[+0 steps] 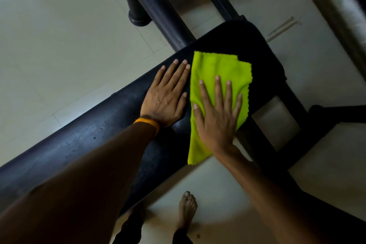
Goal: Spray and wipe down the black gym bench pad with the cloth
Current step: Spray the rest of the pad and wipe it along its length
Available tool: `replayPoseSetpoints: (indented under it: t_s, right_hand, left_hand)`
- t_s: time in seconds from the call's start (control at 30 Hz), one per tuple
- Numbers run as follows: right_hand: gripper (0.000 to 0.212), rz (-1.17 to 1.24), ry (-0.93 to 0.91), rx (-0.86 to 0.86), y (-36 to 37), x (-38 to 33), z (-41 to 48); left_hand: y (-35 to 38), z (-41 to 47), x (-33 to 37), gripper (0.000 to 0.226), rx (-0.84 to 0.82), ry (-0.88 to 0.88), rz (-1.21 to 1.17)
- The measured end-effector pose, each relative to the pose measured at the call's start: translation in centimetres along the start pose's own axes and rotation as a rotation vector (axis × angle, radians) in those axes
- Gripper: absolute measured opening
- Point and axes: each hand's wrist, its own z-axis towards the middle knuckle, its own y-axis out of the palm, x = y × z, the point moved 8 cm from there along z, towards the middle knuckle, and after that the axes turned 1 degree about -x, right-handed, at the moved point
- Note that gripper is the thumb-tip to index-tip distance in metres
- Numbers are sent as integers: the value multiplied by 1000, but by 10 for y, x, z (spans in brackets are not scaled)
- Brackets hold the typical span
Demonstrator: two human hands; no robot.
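Note:
The black gym bench pad (95, 136) runs diagonally from the lower left to the upper right. A lime-green cloth (217, 69) lies spread on its right end. My right hand (217, 117) presses flat on the cloth, fingers spread. My left hand (168, 95) rests flat on the bare pad just left of the cloth, fingers straight, holding nothing. An orange band sits on my left wrist. No spray bottle is in view.
Black frame tubes (158, 6) rise behind the pad, and a foot bar (287, 117) sits under its right end. My bare foot (187, 208) stands on the pale tiled floor (59, 35). A grey padded piece (336, 6) lies at the top right.

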Motion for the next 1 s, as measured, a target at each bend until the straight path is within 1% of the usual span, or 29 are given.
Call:
replayPoseSetpoints:
  t_s: [0.07, 0.13, 0.17, 0.23, 0.3, 0.33, 0.4, 0.47, 0.53, 0.6, 0.63, 0.7, 0.73, 0.77, 0.8, 0.83, 0.87, 0.9, 0.93, 0.97, 1.0]
  right_hand:
    - [63, -23, -138, -19, 0, 4, -5]
    - [65, -22, -216, -18, -2, 15, 21]
    - [65, -9, -201, 0, -4, 21, 39]
    - [66, 45, -39, 36, -9, 33, 67]
    - [66, 79, 113, 58, -9, 29, 64]
    - [65, 68, 117, 68, -6, 18, 49]
    - [64, 14, -24, 39, -3, -9, 5]
    - [63, -30, -174, -19, 3, -17, -26]
    - [66, -28, -271, -45, 1, -13, -11]
    - [67, -36, -335, -39, -3, -10, 31]
    - [66, -19, -299, -15, -5, -9, 55]
    - [65, 54, -80, 51, -8, -12, 85]
    - [64, 90, 32, 84, -7, -21, 82]
    - [63, 111, 73, 96, -6, -35, 71]
    - [62, 95, 10, 87, -5, -55, 56]
    - [61, 52, -133, 58, -2, -74, 40]
    - [60, 13, -314, 20, 1, -86, 28]
    - [59, -2, -487, -16, 0, -90, 27]
    - [59, -8, -605, -29, -2, -88, 39]
    - [60, -19, -658, -38, -4, -81, 59]
    - [61, -33, -643, -29, -6, -72, 83]
  left_hand:
    - [-1, 0, 0, 70, 0, -2, -8]
    - [-2, -2, 0, 70, 2, -6, 3]
    - [-2, -4, 0, 70, 1, -9, 10]
    - [-4, -5, 1, 68, -6, -12, 8]
    - [-8, -5, 4, 67, -7, -18, -26]
    - [-12, -8, 4, 67, 6, -41, -48]
    - [-21, -24, 0, 72, 40, -159, -88]
    - [-22, -60, -4, 72, 54, -318, -97]
    - [-16, -99, -1, 68, 63, -425, -70]
    - [-7, -119, 4, 69, 31, -453, -24]
    - [-4, -121, 4, 70, 26, -457, 4]
    - [-1, -118, 3, 71, 33, -458, 45]
    - [-2, -117, 3, 72, 30, -455, 53]
    - [-2, -117, 2, 71, 28, -450, 55]
    - [-1, -117, 2, 71, 31, -446, 53]
    - [-1, -118, 3, 70, 32, -443, 50]
    - [-1, -118, 2, 70, 34, -443, 50]
    - [-1, -118, 2, 70, 43, -447, 49]
    - [-1, -119, 2, 70, 53, -453, 49]
    - [-1, -118, 2, 71, 58, -457, 51]
    - [-1, -118, 2, 71, 54, -458, 56]
